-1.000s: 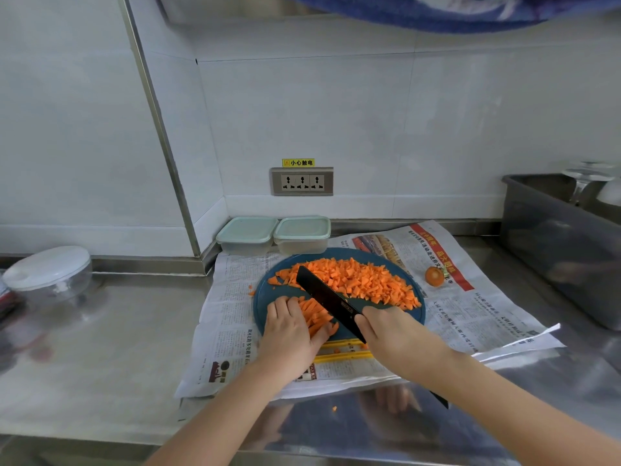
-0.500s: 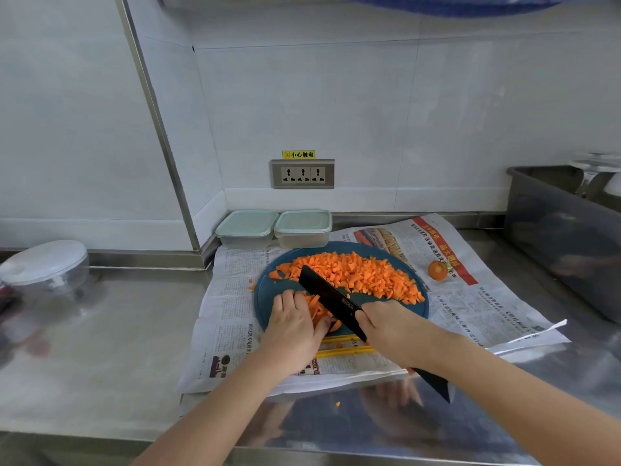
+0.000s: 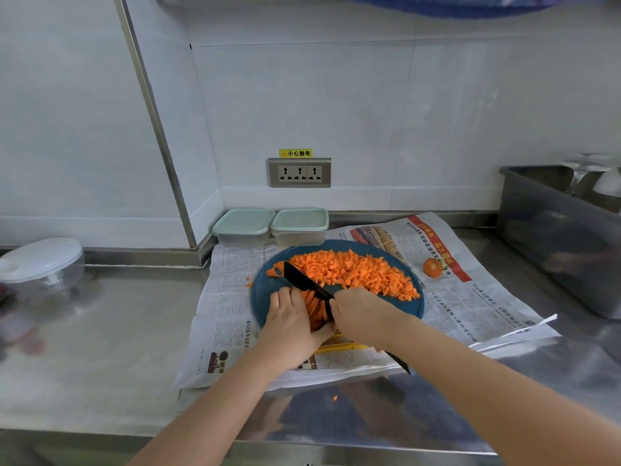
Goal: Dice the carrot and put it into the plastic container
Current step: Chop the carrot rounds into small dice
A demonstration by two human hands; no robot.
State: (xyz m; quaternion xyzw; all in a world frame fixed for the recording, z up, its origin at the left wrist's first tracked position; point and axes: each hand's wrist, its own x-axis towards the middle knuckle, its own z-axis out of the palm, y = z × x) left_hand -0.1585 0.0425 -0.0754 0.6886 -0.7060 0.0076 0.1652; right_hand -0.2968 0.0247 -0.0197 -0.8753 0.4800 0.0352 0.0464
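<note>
Two pale green plastic tubs sit side by side at the far edge of the newspaper (image 3: 228, 297), touching: left container (image 3: 242, 227) and right container (image 3: 299, 225). Both have lids on, and I can't tell what's inside. The grey bin (image 3: 551, 237) at far right has blurred glassware showing over its rim. The clear bowl (image 3: 40, 264) at far left has a white lid on.

The diced carrot (image 3: 353, 272) is heaped across the far half of the round blue cutting board (image 3: 265, 297), just near of the containers. The uncut carrot strips (image 3: 316, 307) lie on the near part of the board, between your two grips.

Your left grip (image 3: 289, 322) has its fingers curled down over the strips, pinning them. Your right grip (image 3: 363, 314) is clenched on the handle of the black knife (image 3: 304, 280). The blade runs diagonally, tip far-left, with its edge at the strips right beside your left fingertips. The carrot end (image 3: 432, 267) sits on the newspaper right of the board, well apart from both grips.

The surface (image 3: 100, 348) is stainless steel, with one stray carrot bit (image 3: 335, 398) on it near of the paper. The wall is white tile with a triple socket (image 3: 299, 172) and a yellow warning label (image 3: 295, 153) above it.
</note>
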